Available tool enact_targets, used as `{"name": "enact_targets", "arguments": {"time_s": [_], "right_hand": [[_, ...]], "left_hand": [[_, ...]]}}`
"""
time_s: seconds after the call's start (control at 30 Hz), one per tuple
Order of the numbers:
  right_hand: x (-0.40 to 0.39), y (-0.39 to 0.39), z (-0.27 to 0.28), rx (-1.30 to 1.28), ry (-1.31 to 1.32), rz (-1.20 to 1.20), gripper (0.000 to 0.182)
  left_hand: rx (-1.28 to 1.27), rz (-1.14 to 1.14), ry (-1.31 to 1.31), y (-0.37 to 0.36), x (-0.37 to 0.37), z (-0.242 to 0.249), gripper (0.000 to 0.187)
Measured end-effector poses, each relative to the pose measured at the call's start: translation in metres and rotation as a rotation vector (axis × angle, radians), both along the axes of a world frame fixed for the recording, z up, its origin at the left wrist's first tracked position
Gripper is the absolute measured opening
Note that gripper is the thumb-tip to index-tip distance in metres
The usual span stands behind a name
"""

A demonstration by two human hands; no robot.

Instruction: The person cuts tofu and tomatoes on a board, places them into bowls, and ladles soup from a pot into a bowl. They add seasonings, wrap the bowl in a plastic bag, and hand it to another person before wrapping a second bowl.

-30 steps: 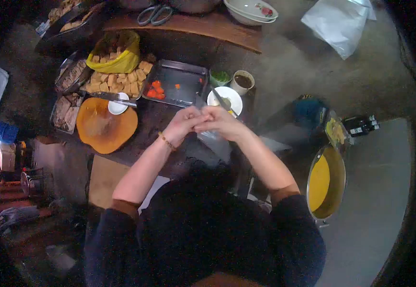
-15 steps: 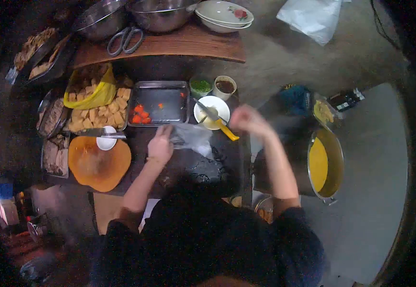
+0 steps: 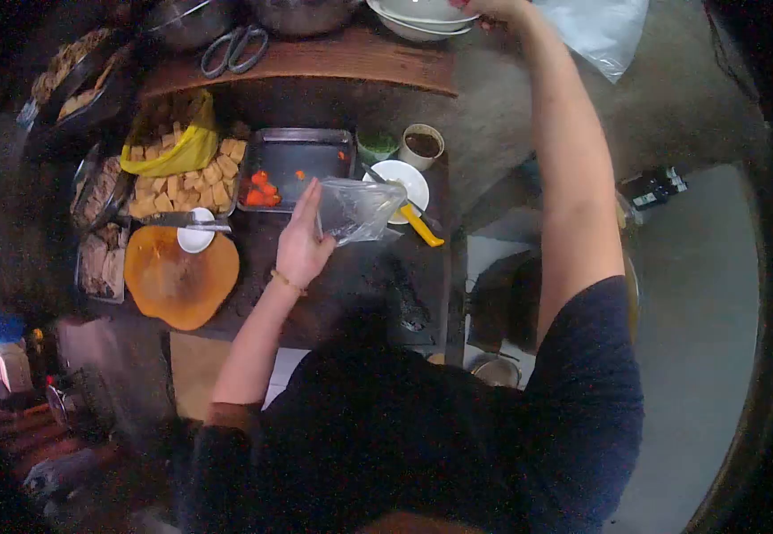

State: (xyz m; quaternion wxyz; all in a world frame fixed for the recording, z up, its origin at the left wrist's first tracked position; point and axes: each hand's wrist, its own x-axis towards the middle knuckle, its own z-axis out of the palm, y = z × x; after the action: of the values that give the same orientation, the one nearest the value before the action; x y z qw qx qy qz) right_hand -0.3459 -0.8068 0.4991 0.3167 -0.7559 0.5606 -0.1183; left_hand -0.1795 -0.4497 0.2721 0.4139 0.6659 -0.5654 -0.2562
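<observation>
My left hand holds a clear plastic bag over the dark worktop, thumb and fingers at the bag's left edge. At the top of the view, my right hand grips the right rim of the upper white bowl in a small stack; the hand is partly cut off by the frame. Just beyond the bag are a small white plate and a yellow-handled knife lying across it. A metal tray with orange-red pieces lies behind my left hand.
To the left are a round chopping board with a small white dish, tofu-like cubes and a yellow bag. Scissors rest on a wooden shelf. A cup of dark sauce stands behind the plate.
My right hand has moved from beside the knife handle up and away to the bowls. The bag in my left hand has lifted and spread wider. The camera view has shifted slightly.
</observation>
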Motion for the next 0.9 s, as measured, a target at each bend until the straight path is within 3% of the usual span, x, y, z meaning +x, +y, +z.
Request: {"name": "enact_targets", "arguments": {"time_s": [0.07, 0.1, 0.17, 0.23, 0.27, 0.37, 0.4, 0.47, 0.53, 0.63, 0.7, 0.77, 0.83, 0.9], "right_hand": [[-0.008, -0.009, -0.002, 0.074, -0.241, 0.057, 0.012], [-0.010, 0.002, 0.001, 0.078, -0.238, 0.066, 0.012], [-0.021, 0.025, 0.009, -0.440, -0.321, -0.106, 0.020], [-0.057, 0.043, 0.014, -0.397, -0.495, 0.065, 0.037], [-0.069, 0.064, 0.007, -0.387, -0.490, 0.068, 0.037], [-0.106, 0.146, -0.024, -0.848, -0.778, 0.084, 0.035], [-0.113, 0.161, -0.045, -1.095, -0.690, 0.093, 0.034], [-0.125, 0.200, -0.094, -1.329, -0.488, 0.159, 0.037], [-0.135, 0.235, -0.140, -1.222, -0.276, 0.239, 0.045], [-0.135, 0.263, -0.175, -0.844, -0.043, 0.198, 0.051], [-0.127, 0.269, -0.189, -0.699, -0.001, 0.152, 0.052], [-0.124, 0.266, -0.208, -0.552, 0.041, 0.113, 0.053], [-0.119, 0.251, -0.231, -0.459, -0.051, 0.059, 0.055], [-0.114, 0.240, -0.239, -0.383, -0.085, 0.043, 0.047]], "left_hand": [[-0.128, -0.009, -0.139, -0.005, -0.001, -0.015, 0.072], [-0.124, 0.001, -0.137, -0.007, -0.005, -0.015, 0.072], [-0.088, -0.031, -0.012, -0.010, -0.017, -0.015, 0.073], [-0.039, -0.049, 0.018, -0.014, -0.031, -0.012, 0.074], [-0.008, -0.067, 0.044, -0.017, -0.039, -0.011, 0.075], [-0.006, -0.111, 0.141, -0.023, -0.068, -0.010, 0.074], [-0.003, -0.109, 0.144, -0.026, -0.078, -0.006, 0.074], [0.062, -0.112, 0.314, -0.032, -0.096, 0.003, 0.075], [-0.038, -0.077, 0.325, -0.041, -0.108, 0.004, 0.075], [-0.237, -0.026, 0.275, -0.050, -0.119, 0.014, 0.078], [-0.342, 0.003, -0.129, -0.043, -0.136, 0.033, 0.076], [-0.332, -0.099, -0.226, -0.042, -0.149, 0.021, 0.075], [-0.196, -0.523, -0.481, -0.037, -0.152, 0.005, 0.074], [-0.090, -0.522, -0.605, -0.033, -0.145, 0.007, 0.073]]}}
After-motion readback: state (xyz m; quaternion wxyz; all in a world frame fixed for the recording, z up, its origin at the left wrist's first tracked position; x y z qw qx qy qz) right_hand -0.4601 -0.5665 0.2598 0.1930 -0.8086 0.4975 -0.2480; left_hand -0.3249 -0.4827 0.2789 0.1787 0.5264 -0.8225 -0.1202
